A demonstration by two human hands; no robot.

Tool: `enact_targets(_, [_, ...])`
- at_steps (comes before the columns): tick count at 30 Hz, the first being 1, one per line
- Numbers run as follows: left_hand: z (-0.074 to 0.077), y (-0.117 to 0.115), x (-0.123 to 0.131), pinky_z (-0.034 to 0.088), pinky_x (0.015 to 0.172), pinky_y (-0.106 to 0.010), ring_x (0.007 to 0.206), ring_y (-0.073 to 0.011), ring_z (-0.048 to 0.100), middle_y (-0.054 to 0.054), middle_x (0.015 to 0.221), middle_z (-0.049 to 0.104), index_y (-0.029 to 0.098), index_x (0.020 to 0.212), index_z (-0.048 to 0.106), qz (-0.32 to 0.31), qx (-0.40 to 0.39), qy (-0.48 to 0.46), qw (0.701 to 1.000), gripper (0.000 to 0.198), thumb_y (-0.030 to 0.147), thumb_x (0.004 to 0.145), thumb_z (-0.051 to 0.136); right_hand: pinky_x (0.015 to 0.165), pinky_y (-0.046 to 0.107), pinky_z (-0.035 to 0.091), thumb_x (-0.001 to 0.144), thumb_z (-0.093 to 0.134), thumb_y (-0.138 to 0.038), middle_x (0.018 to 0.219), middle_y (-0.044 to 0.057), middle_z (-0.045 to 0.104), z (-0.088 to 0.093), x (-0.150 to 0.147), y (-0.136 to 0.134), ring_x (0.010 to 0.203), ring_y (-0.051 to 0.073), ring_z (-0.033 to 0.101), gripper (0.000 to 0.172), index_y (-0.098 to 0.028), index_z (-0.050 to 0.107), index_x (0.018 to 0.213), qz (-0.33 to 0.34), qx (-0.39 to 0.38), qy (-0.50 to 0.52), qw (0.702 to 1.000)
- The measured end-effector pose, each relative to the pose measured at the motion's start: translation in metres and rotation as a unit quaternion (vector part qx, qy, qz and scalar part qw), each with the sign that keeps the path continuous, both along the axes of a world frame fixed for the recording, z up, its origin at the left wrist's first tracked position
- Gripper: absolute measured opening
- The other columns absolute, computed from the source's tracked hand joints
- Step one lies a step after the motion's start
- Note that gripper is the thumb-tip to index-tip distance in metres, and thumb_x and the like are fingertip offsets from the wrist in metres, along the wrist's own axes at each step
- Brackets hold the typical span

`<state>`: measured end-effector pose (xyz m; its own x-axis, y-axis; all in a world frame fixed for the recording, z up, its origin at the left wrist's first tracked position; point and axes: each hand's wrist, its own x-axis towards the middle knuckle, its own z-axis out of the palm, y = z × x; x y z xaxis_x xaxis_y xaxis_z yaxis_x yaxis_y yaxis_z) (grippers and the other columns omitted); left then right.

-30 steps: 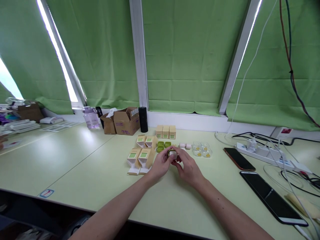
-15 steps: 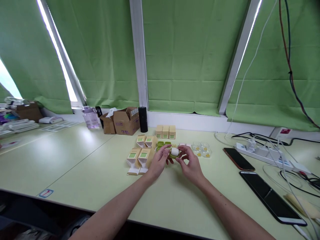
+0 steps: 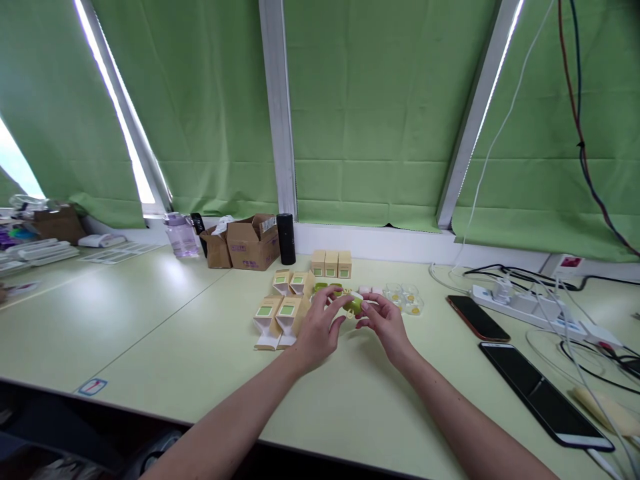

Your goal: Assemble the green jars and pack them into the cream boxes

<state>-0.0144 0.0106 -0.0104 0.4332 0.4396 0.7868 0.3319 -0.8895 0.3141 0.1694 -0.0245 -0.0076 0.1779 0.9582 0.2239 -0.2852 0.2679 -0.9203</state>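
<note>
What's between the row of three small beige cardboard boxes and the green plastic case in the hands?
Head view: loose green plastic shells on the pale table, just beyond the left hand; the right hand pinches the held case.

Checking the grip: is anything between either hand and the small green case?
Nothing visible stands between them. The left hand and the right hand both pinch the small green case directly, from its left and right sides. The other green cases lie behind it, apart.

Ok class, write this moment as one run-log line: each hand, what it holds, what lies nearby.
left hand: holds green case | right hand: grips green case | nearby: open tan boxes
</note>
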Motion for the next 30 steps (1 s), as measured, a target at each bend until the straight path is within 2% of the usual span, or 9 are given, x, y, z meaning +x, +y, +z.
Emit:
enact_targets(4, [0.0, 0.001, -0.001, 0.057, 0.096, -0.046, 0.114, -0.0247, 0.058, -0.013, 0.137, 0.051, 0.03, 0.137, 0.057, 0.008, 0.021, 0.012, 1.0, 0.051, 0.005, 0.093, 0.054, 0.06, 0.035, 0.059, 0.063, 0.091, -0.057, 0.073, 0.005, 0.075, -0.001, 0.0, 0.001, 0.065, 0.019, 0.067, 0.056, -0.018, 0.07, 0.098, -0.001, -0.003, 0.007, 1.0])
enact_targets(10, [0.001, 0.001, -0.001, 0.057, 0.095, -0.046, 0.115, -0.0258, 0.057, -0.013, 0.134, 0.052, 0.029, 0.135, 0.059, 0.016, 0.05, 0.032, 0.998, 0.051, 0.005, 0.091, 0.057, 0.055, 0.032, 0.057, 0.061, 0.092, -0.059, 0.069, 0.004, 0.074, -0.001, -0.004, 0.002, 0.059, 0.018, 0.066, 0.057, -0.018, 0.071, 0.093, 0.003, -0.017, 0.013, 1.0])
enact_targets(19, [-0.002, 0.006, 0.0, 0.055, 0.098, -0.048, 0.119, -0.028, 0.058, -0.014, 0.124, 0.06, 0.024, 0.137, 0.058, 0.015, 0.05, 0.018, 0.998, 0.044, 0.012, 0.095, 0.058, 0.049, 0.027, 0.048, 0.07, 0.082, -0.066, 0.071, 0.004, 0.07, 0.0, -0.005, -0.002, 0.059, 0.016, 0.062, 0.053, -0.017, 0.073, 0.085, 0.029, -0.012, -0.038, 0.999])
enact_targets(22, [-0.002, 0.008, -0.001, 0.053, 0.101, -0.05, 0.12, -0.0283, 0.057, -0.012, 0.123, 0.062, 0.024, 0.136, 0.059, 0.027, 0.035, 0.016, 0.999, 0.042, 0.017, 0.095, 0.063, 0.047, 0.026, 0.042, 0.074, 0.075, -0.07, 0.073, 0.005, 0.07, -0.002, -0.002, -0.001, 0.06, 0.017, 0.059, 0.053, -0.018, 0.073, 0.087, 0.007, -0.014, -0.083, 0.996])
enact_targets(24, [-0.002, 0.008, 0.0, 0.052, 0.102, -0.05, 0.12, -0.0282, 0.056, -0.012, 0.123, 0.062, 0.024, 0.136, 0.059, 0.031, 0.014, 0.004, 0.999, 0.043, 0.02, 0.094, 0.066, 0.05, 0.028, 0.043, 0.081, 0.068, -0.067, 0.073, 0.006, 0.071, -0.004, 0.003, 0.002, 0.062, 0.019, 0.059, 0.05, -0.019, 0.074, 0.091, -0.036, -0.006, -0.146, 0.989])
enact_targets(26, [-0.002, 0.008, 0.0, 0.051, 0.102, -0.049, 0.12, -0.028, 0.056, -0.011, 0.123, 0.062, 0.025, 0.133, 0.061, 0.032, -0.022, -0.024, 0.999, 0.043, 0.022, 0.092, 0.07, 0.06, 0.033, 0.046, 0.087, 0.063, -0.056, 0.075, 0.006, 0.073, -0.005, 0.013, 0.005, 0.067, 0.021, 0.061, 0.039, -0.02, 0.074, 0.096, -0.111, 0.013, -0.247, 0.963])
enact_targets(27, [-0.002, 0.008, 0.001, 0.051, 0.102, -0.047, 0.119, -0.0273, 0.057, -0.01, 0.123, 0.062, 0.025, 0.132, 0.062, 0.034, -0.048, -0.044, 0.997, 0.042, 0.023, 0.09, 0.071, 0.065, 0.035, 0.046, 0.088, 0.062, -0.048, 0.077, 0.006, 0.073, -0.005, 0.019, 0.007, 0.071, 0.023, 0.061, 0.031, -0.022, 0.074, 0.098, -0.159, 0.019, -0.313, 0.936])
enact_targets(28, [-0.001, 0.009, 0.001, 0.052, 0.1, -0.045, 0.116, -0.026, 0.059, -0.009, 0.123, 0.063, 0.025, 0.13, 0.063, 0.037, -0.079, -0.064, 0.994, 0.042, 0.023, 0.089, 0.072, 0.068, 0.037, 0.045, 0.088, 0.061, -0.041, 0.081, 0.006, 0.074, -0.004, 0.027, 0.008, 0.075, 0.024, 0.061, 0.025, -0.023, 0.075, 0.099, -0.21, 0.02, -0.382, 0.9])
enact_targets(30, [0.0, 0.012, 0.002, 0.054, 0.093, -0.038, 0.106, -0.0223, 0.061, -0.008, 0.123, 0.064, 0.026, 0.127, 0.066, 0.042, -0.154, -0.101, 0.982, 0.04, 0.025, 0.088, 0.073, 0.072, 0.04, 0.042, 0.088, 0.058, -0.028, 0.091, 0.009, 0.075, -0.004, 0.043, 0.011, 0.091, 0.03, 0.06, 0.023, -0.025, 0.076, 0.101, -0.293, 0.022, -0.511, 0.808])
